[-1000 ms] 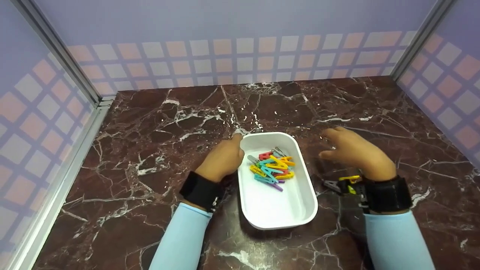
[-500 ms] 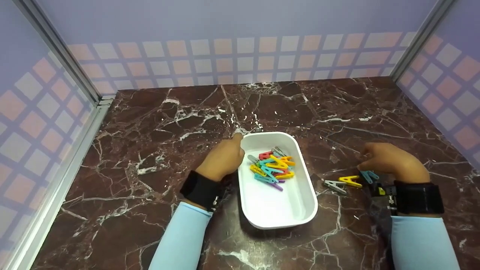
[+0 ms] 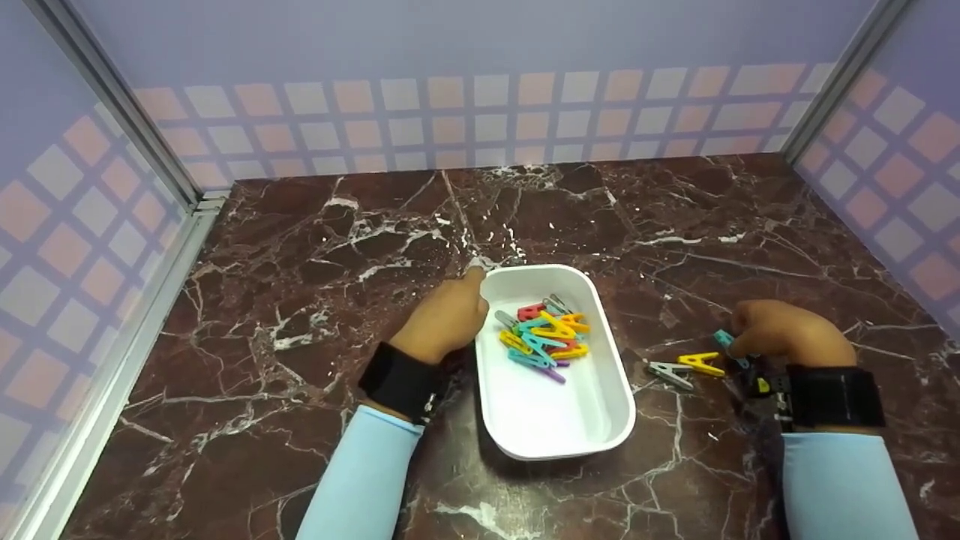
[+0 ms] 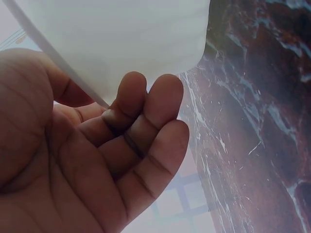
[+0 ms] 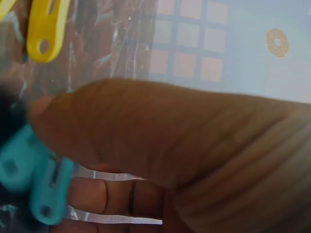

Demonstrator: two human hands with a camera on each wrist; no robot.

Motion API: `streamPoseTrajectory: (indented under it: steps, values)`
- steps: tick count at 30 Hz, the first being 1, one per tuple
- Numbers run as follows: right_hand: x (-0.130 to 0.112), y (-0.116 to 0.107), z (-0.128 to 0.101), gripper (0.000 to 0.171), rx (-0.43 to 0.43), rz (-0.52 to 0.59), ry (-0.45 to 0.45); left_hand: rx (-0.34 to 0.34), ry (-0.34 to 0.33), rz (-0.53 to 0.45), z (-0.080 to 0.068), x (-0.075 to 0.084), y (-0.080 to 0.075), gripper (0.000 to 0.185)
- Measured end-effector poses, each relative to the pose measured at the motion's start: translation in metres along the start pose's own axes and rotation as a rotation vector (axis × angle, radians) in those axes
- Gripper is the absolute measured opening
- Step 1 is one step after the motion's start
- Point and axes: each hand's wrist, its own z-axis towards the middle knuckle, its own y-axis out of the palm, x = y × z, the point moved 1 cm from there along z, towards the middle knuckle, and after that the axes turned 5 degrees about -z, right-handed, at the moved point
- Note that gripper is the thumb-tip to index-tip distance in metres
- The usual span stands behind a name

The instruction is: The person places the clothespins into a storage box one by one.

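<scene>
My left hand (image 3: 444,319) grips the far left rim of a white plastic tub (image 3: 517,442); in the left wrist view its curled fingers (image 4: 165,99) lie against the tub's outer wall (image 4: 131,43). A pile of clothespins (image 3: 540,341) in yellow, teal, red, purple and grey lies inside the tub. Over on the right, my right hand (image 3: 795,334) pinches a teal clothespin (image 3: 724,339) close over the table. The right wrist view shows this teal clothespin (image 5: 51,189) at the thumb tip, partly covered by the thumb. A yellow clothespin (image 3: 701,363) and a grey clothespin (image 3: 670,373) lie between hand and tub.
The dark red marbled tabletop (image 3: 300,247) carries small white specks beyond the tub. Patterned panels (image 3: 480,112) enclose it at the back and both sides, with a metal track (image 3: 142,322) along the left edge.
My right hand has moved right and toward me, past the yellow and grey clothespins, and has taken the teal one, turning it. The left hand and tub have stayed put.
</scene>
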Motion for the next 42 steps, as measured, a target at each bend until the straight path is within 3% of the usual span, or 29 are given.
streamPoseTrajectory:
  steps: [6,13,16,23,28,37,42]
  values:
    - [-0.002,0.002,0.003,0.016,0.039,-0.002,-0.048,0.018,0.018,-0.001,-0.001,0.000,-0.001,0.024]
    - [-0.005,0.000,0.011,0.021,0.166,-0.153,-0.112,0.010,0.021,0.006,0.000,0.001,-0.001,0.025]
    - [-0.006,-0.001,0.011,0.019,0.191,-0.146,-0.106,0.004,0.013,0.006,0.000,0.001,-0.001,0.025]
    - [-0.004,-0.002,0.007,0.037,0.126,-0.075,-0.062,-0.001,0.009,0.001,0.001,-0.001,-0.001,0.023]
    - [-0.002,0.001,0.007,0.030,0.075,-0.030,-0.045,0.012,0.020,0.003,0.000,-0.001,0.000,0.023]
    - [-0.005,-0.002,0.006,0.027,0.089,-0.048,-0.053,0.024,0.031,0.010,-0.001,0.000,-0.001,0.022]
    - [-0.010,-0.005,0.003,0.033,0.128,-0.089,-0.070,-0.002,-0.003,0.002,0.000,0.000,0.000,0.026]
